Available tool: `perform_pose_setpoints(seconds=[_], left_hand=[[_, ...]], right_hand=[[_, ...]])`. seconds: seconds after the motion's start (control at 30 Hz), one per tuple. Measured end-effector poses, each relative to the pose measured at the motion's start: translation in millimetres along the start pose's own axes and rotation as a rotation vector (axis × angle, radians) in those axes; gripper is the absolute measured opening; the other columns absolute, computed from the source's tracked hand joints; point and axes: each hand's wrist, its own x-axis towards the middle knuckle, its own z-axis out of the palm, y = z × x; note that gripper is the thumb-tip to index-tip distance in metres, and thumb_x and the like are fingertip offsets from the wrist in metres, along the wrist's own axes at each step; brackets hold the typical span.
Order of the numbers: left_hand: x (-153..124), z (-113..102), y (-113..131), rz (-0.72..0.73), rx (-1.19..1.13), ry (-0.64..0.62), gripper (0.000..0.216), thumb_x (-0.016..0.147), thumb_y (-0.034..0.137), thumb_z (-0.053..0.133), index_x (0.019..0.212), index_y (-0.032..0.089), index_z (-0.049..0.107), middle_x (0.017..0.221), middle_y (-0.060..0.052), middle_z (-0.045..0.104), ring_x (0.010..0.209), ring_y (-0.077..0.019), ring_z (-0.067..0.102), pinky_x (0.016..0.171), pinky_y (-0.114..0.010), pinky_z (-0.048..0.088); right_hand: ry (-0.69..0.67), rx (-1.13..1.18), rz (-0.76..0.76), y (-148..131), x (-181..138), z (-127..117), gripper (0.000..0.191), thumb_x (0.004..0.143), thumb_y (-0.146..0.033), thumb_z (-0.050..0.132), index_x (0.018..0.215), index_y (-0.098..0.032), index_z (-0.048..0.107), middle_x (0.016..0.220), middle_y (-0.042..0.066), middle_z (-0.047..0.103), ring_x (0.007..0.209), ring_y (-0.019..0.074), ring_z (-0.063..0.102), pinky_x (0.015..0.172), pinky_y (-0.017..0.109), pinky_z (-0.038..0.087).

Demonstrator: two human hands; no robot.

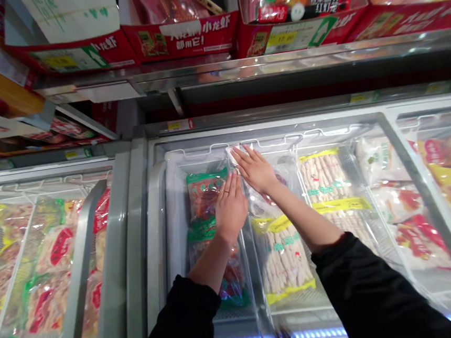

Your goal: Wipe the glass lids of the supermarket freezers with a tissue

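Observation:
Both my arms reach into an open chest freezer. My left hand lies flat, fingers together and stretched out, on a clear plastic bag beside a green and red frozen pack. A ring shows on one finger. My right hand is spread flat on a clear bag near the freezer's back wall, its fingertips touching a small white packet. Under my right forearm lies a yellow-banded pack of pale sticks.
A wire divider splits the freezer compartments. More yellow-banded packs lie to the right, under a slid glass lid. Another closed freezer of packs stands to the left. Red cartons sit on the shelf above.

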Motion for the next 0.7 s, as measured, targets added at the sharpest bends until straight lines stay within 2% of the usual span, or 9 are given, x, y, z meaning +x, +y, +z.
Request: perform_pose_setpoints(seconds=[0.03,0.1,0.17,0.23,0.3,0.37,0.5,0.6,0.7], left_hand=[[-0.2,-0.2,-0.1,0.001,-0.003,-0.001,0.064,0.104,0.015,0.042,0.168,0.005,0.037,0.176,-0.017,0.039,0.166,-0.0244,0.032,0.136,-0.043,0.034],[-0.5,-1.0,-0.5,0.003,-0.008,-0.005,0.066,0.104,0.015,0.043,0.169,0.005,0.035,0.177,-0.016,0.038,0.167,-0.0241,0.031,0.137,-0.043,0.033],[-0.7,-1.6,-1.0,0.006,-0.010,-0.009,0.067,0.104,0.016,0.043,0.169,0.004,0.034,0.178,-0.017,0.036,0.167,-0.0240,0.030,0.138,-0.042,0.032],[-0.9,-1.7,-1.4,0.009,-0.010,-0.013,0.065,0.105,0.016,0.042,0.168,0.002,0.035,0.178,-0.017,0.035,0.167,-0.0238,0.030,0.138,-0.042,0.031],[-0.9,-1.3,-1.4,0.014,-0.010,-0.016,0.064,0.106,0.017,0.041,0.168,0.002,0.035,0.179,-0.017,0.033,0.168,-0.0239,0.028,0.138,-0.041,0.030],[-0.7,-0.9,-1.1,0.015,-0.009,-0.023,0.063,0.107,0.018,0.041,0.168,0.002,0.035,0.179,-0.016,0.032,0.168,-0.0242,0.027,0.138,-0.042,0.030],[0.0,-1.5,-0.5,0.006,-0.010,-0.047,0.064,0.106,0.018,0.042,0.167,0.002,0.036,0.179,-0.016,0.033,0.168,-0.0246,0.028,0.138,-0.042,0.029],[0.0,-1.9,-1.1,0.008,-0.029,-0.039,0.066,0.104,0.016,0.043,0.169,0.003,0.034,0.179,-0.017,0.032,0.168,-0.0246,0.028,0.138,-0.043,0.030],[-0.6,-0.6,-2.1,0.011,-0.047,-0.016,0.068,0.104,0.016,0.043,0.170,0.006,0.032,0.178,-0.015,0.034,0.168,-0.0251,0.029,0.138,-0.045,0.031]], right_hand=[[-0.025,0.005,-0.007,6.8,14.3,-5.1,0.061,0.112,-0.034,0.030,0.172,-0.023,0.039,0.180,0.000,0.035,0.170,0.0274,0.022,0.139,0.053,0.023],[-0.039,0.018,0.073,23.0,32.6,-12.7,0.063,0.112,-0.035,0.032,0.173,-0.022,0.035,0.181,0.001,0.033,0.170,0.0296,0.019,0.138,0.056,0.023],[-0.009,0.024,0.187,35.8,30.9,-13.7,0.065,0.111,-0.036,0.032,0.174,-0.019,0.032,0.182,0.003,0.030,0.171,0.0318,0.018,0.138,0.058,0.022],[0.036,0.015,0.246,39.1,13.3,-8.3,0.066,0.111,-0.037,0.031,0.174,-0.016,0.033,0.181,0.005,0.030,0.170,0.0323,0.018,0.138,0.059,0.021],[0.061,0.003,0.217,33.0,-6.1,-0.8,0.065,0.111,-0.038,0.030,0.174,-0.017,0.033,0.181,0.005,0.033,0.170,0.0311,0.020,0.138,0.060,0.022],[0.037,0.005,0.132,23.8,-12.5,3.8,0.064,0.112,-0.040,0.029,0.174,-0.021,0.034,0.180,0.004,0.034,0.170,0.0300,0.021,0.137,0.059,0.024],[-0.041,0.021,-0.004,21.0,24.6,-0.9,0.063,0.113,-0.039,0.030,0.174,-0.025,0.034,0.181,0.000,0.033,0.170,0.0292,0.021,0.138,0.058,0.023],[0.001,0.013,0.050,33.6,54.3,-5.4,0.064,0.112,-0.037,0.029,0.174,-0.022,0.032,0.181,0.002,0.033,0.170,0.0301,0.022,0.138,0.058,0.021],[0.113,0.006,0.179,37.7,47.2,-0.5,0.066,0.112,-0.037,0.027,0.175,-0.019,0.031,0.180,0.006,0.035,0.169,0.0324,0.023,0.138,0.060,0.022]])
